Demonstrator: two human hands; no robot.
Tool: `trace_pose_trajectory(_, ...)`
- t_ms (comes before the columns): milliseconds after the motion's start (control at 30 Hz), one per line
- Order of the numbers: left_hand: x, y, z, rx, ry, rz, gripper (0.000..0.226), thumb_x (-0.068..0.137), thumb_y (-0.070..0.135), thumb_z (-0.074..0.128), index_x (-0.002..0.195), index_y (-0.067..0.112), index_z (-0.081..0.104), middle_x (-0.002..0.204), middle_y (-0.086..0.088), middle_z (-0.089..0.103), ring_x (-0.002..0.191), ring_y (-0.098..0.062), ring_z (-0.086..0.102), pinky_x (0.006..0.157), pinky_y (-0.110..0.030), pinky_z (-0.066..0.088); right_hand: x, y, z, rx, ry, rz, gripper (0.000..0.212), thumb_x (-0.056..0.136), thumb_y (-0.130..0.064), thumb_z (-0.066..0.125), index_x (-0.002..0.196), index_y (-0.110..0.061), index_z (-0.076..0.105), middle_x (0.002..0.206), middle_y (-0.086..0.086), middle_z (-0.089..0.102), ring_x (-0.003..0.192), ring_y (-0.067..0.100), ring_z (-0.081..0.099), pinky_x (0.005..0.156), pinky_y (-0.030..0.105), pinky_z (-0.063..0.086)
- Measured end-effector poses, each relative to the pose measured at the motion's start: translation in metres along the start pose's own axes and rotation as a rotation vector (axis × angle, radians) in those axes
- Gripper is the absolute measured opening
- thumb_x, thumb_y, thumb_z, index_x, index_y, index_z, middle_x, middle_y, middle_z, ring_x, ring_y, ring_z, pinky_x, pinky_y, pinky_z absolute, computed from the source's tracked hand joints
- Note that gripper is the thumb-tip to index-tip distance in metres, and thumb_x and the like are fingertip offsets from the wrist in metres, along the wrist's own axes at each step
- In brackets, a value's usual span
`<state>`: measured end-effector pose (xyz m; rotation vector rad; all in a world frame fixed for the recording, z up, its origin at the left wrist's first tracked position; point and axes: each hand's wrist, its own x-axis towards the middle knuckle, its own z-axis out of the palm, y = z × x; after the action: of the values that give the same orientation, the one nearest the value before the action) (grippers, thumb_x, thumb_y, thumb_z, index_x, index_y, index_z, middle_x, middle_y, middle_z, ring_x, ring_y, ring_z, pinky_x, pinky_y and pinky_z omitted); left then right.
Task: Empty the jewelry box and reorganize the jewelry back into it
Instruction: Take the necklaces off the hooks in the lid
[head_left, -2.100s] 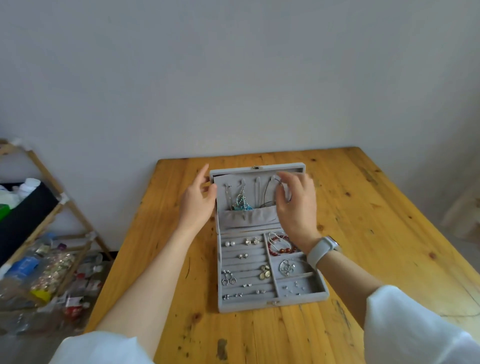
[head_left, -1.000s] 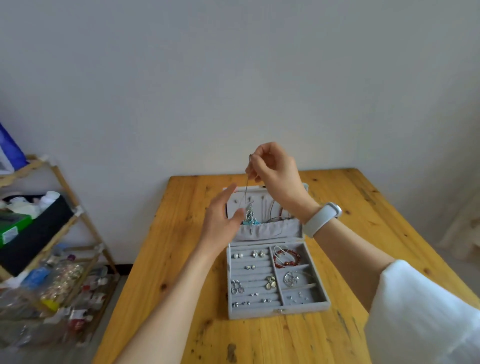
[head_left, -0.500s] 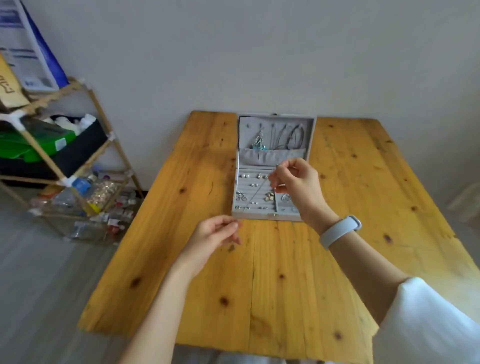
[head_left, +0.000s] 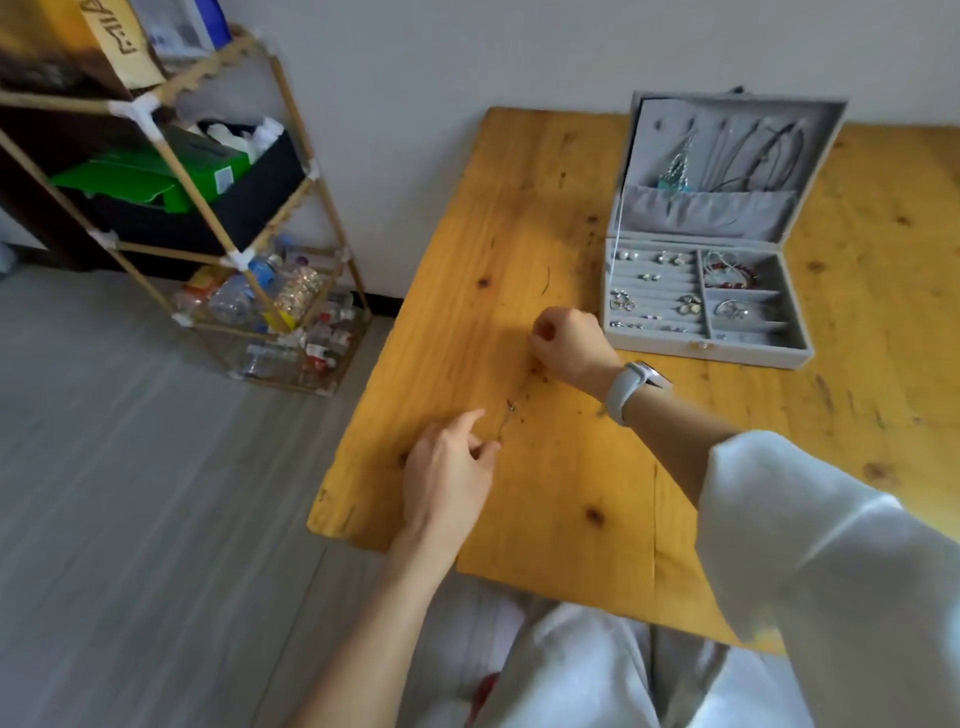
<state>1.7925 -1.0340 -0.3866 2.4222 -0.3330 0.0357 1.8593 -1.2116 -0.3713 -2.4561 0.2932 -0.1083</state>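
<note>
Between my two hands a thin chain (head_left: 515, 406) runs slantwise just over the bench (head_left: 571, 499). My right hand (head_left: 566, 344) has its fingers (head_left: 544, 330) curled tight, pinching the upper end; my left hand (head_left: 451, 470) pinches the lower end between thumb and forefinger, its other fingers loosely bent. Whether the chain already touches the wood I cannot tell; it is very fine and partly blurred.

To do this step well, I judge I should lower both ends together, keep the chain stretched so it lies straight and unknotted, and let go only once it rests flat, well back from the bench's near-left edge.

Up and to the right stands the box (head_left: 707, 347), lid (head_left: 727, 166) propped open, well apart from my hands. More necklaces (head_left: 737, 156) hang in the lid, and earrings (head_left: 649, 291) and a red bracelet (head_left: 730, 275) sit in the tray, so emptying has barely begun. A watch (head_left: 631, 389) is on my right wrist. Left of the bench a shelf (head_left: 208, 218) holds bottles and bins. Nothing lies between my hands and the box.
</note>
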Motion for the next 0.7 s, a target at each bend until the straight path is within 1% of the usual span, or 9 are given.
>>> trace_pose_trajectory(67, -0.001, -0.002, -0.001, 0.041, 0.062, 0.063, 0.034, 0.085, 0.015, 0.065, 0.118, 0.013, 0.061, 0.085, -0.002, 0.069, 0.092, -0.022, 0.057, 0.078, -0.031, 0.043, 0.009, -0.002, 0.009, -0.084, -0.002, 0.009, 0.014, 0.084, -0.009, 0.045, 0.085, -0.007, 0.059, 0.096, 0.015, 0.061, 0.082, 0.032, 0.055, 0.065, 0.031, 0.042)
trace_pose_trajectory(167, -0.002, -0.010, 0.000, 0.082, 0.102, 0.145, 0.022, 0.078, 0.007, 0.070, 0.100, 0.010, 0.071, 0.080, -0.004, 0.069, 0.079, -0.025, 0.060, 0.067, -0.029, 0.045, 0.016, -0.003, 0.012, -0.190, 0.028, 0.044, 0.018, 0.085, -0.012, 0.046, 0.093, -0.009, 0.062, 0.104, 0.011, 0.055, 0.089, 0.032, 0.054, 0.066, 0.032, 0.041)
trace_pose_trajectory(233, -0.002, -0.015, 0.001, 0.061, 0.072, 0.143, 0.020, 0.080, 0.007, 0.069, 0.099, 0.010, 0.072, 0.089, -0.002, 0.067, 0.077, -0.021, 0.061, 0.066, -0.029, 0.050, 0.021, -0.003, 0.011, -0.203, 0.053, 0.063, 0.019, 0.086, -0.013, 0.046, 0.093, -0.011, 0.063, 0.106, 0.010, 0.054, 0.097, 0.031, 0.052, 0.067, 0.033, 0.040)
trace_pose_trajectory(333, 0.000, -0.018, -0.001, 0.076, 0.032, 0.121, 0.023, 0.084, 0.014, 0.066, 0.106, 0.013, 0.069, 0.101, 0.002, 0.063, 0.084, -0.016, 0.060, 0.070, -0.025, 0.049, 0.027, -0.002, 0.009, -0.228, 0.065, 0.067, 0.021, 0.088, -0.014, 0.046, 0.095, -0.011, 0.065, 0.109, 0.011, 0.056, 0.108, 0.031, 0.045, 0.068, 0.034, 0.040)
trace_pose_trajectory(433, 0.000, -0.019, -0.002, 0.206, 0.070, 0.121, 0.025, 0.077, 0.023, 0.073, 0.102, 0.021, 0.071, 0.102, 0.006, 0.065, 0.095, -0.019, 0.054, 0.079, -0.032, 0.035, 0.028, 0.002, 0.009, -0.220, 0.059, 0.046, 0.022, 0.090, -0.014, 0.048, 0.097, -0.012, 0.068, 0.107, 0.012, 0.059, 0.111, 0.032, 0.042, 0.070, 0.034, 0.040)
trace_pose_trajectory(500, -0.001, -0.018, -0.003, 0.243, 0.067, 0.094, 0.028, 0.074, 0.028, 0.074, 0.101, 0.025, 0.071, 0.112, 0.006, 0.061, 0.105, -0.020, 0.050, 0.085, -0.036, 0.030, 0.026, 0.005, 0.008, -0.183, 0.043, 0.015, 0.023, 0.090, -0.011, 0.047, 0.096, -0.011, 0.069, 0.103, 0.013, 0.061, 0.108, 0.033, 0.045, 0.078, 0.036, 0.043)
trace_pose_trajectory(533, -0.003, -0.018, -0.002, 0.238, 0.045, 0.073, 0.030, 0.075, 0.030, 0.073, 0.105, 0.026, 0.070, 0.121, 0.006, 0.057, 0.112, -0.020, 0.046, 0.089, -0.039, 0.030, 0.024, 0.006, 0.008, -0.163, 0.036, 0.005, 0.025, 0.090, -0.009, 0.045, 0.098, -0.010, 0.069, 0.104, 0.013, 0.061, 0.108, 0.034, 0.045, 0.083, 0.037, 0.043)
trace_pose_trajectory(600, -0.004, -0.019, -0.002, 0.191, 0.013, 0.039, 0.035, 0.078, 0.032, 0.070, 0.112, 0.025, 0.066, 0.134, 0.004, 0.046, 0.122, -0.020, 0.039, 0.095, -0.044, 0.030, 0.016, 0.008, 0.004, -0.106, 0.030, -0.010, 0.029, 0.091, -0.007, 0.043, 0.111, -0.008, 0.064, 0.114, 0.014, 0.058, 0.111, 0.034, 0.045, 0.092, 0.038, 0.039)
trace_pose_trajectory(700, 0.010, -0.012, -0.004, 0.087, 0.091, 0.078, 0.036, 0.081, 0.029, 0.067, 0.114, 0.019, 0.063, 0.131, -0.001, 0.050, 0.120, -0.023, 0.044, 0.097, -0.047, 0.032, 0.004, 0.010, -0.009, -0.003, 0.060, -0.053, 0.034, 0.091, -0.004, 0.042, 0.121, -0.008, 0.056, 0.123, 0.012, 0.054, 0.114, 0.028, 0.049, 0.095, 0.031, 0.039)
